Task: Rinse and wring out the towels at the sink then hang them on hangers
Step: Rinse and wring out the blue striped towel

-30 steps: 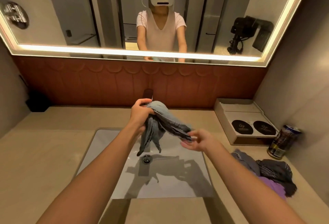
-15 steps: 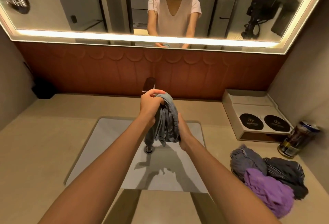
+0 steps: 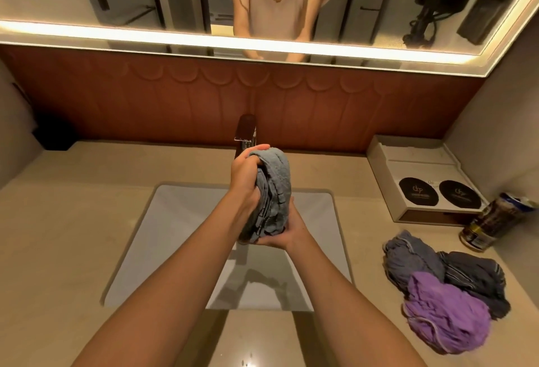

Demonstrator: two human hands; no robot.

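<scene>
Over sink point(image 3: 180, 221), right hand point(image 3: 287, 234) now grips towel point(image 3: 274, 186) bottom.

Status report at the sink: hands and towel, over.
Left hand grips grey towel at top, right hand at bottom. Towel bunched upright over sink. Nothing blocking; three more towels lie on counter.

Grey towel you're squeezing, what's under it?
The sink lies below the grey towel, gripped by the left hand and right hand. They cover the sink's middle, so no drain shows.
</scene>
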